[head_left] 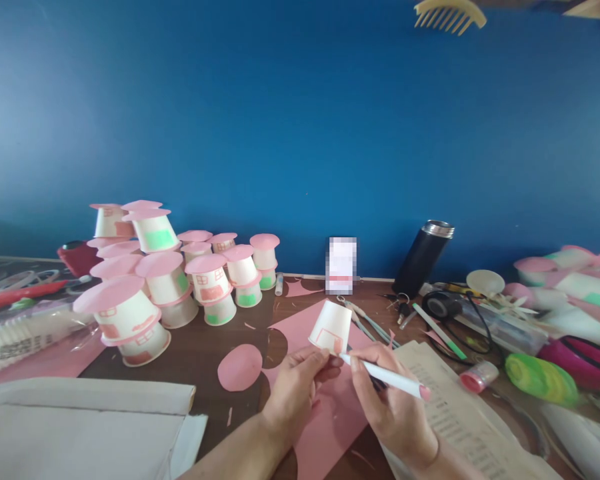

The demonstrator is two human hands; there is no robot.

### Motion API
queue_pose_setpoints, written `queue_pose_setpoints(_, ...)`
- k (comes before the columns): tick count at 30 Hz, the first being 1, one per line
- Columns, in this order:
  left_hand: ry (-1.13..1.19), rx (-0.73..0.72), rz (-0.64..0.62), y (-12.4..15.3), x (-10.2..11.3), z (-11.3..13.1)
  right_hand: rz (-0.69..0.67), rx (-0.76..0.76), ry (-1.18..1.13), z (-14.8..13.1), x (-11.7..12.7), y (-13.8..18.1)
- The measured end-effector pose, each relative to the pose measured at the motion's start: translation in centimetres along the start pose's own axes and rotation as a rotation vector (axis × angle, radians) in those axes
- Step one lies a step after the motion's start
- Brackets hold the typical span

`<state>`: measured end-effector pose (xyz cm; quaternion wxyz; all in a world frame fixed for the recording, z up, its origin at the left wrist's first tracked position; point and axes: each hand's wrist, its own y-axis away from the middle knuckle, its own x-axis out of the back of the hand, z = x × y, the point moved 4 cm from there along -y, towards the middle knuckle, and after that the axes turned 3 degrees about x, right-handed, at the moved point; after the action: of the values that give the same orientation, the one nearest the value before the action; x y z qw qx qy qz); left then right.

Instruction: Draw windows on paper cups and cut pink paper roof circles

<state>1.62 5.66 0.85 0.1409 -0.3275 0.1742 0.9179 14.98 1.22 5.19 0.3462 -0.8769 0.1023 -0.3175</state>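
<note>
Tilted over a sheet of pink paper (pixel 330 427), a white paper cup (pixel 334 321) has red marker lines and a small filled red patch near its rim. My left hand (pixel 297 380) pinches the cup by that rim. A white marker with a pink end (pixel 395 380) is held in my right hand (pixel 387 407), its tip at the cup's rim beside the red patch. Left of my hands lies a loose pink paper disc (pixel 240 367). Stacked decorated cups with pink paper tops (pixel 117 313) stand further left.
Behind the cup a phone with a blurred screen (pixel 341 265) leans on the blue wall (pixel 300 133). To the right are a black flask (pixel 423 257), a green marker (pixel 440 332), a printed sheet (pixel 455 413) and more decorated cups (pixel 575 280). A white board (pixel 80 433) lies front left.
</note>
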Motion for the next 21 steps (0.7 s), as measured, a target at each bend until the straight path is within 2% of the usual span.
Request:
queue_pose_setpoints(7,-0.057,0.004,-0.029,0.08,-0.01,-0.09,-0.023,0.011,-0.028,-0.34,-0.14,-0.13)
queue_pose_setpoints(12,-0.088,0.013,-0.030,-0.07,0.20,-0.37,0.019,0.006,-0.004,-0.54,0.02,-0.19)
queue_pose_setpoints(17,-0.117,0.004,-0.018,-0.20,0.39,-0.50,-0.014,0.008,-0.025,-0.38,-0.03,-0.09)
queue_pose_setpoints(21,-0.146,0.004,-0.020,-0.16,0.40,-0.50,0.018,-0.002,-0.013,-0.22,0.11,-0.04)
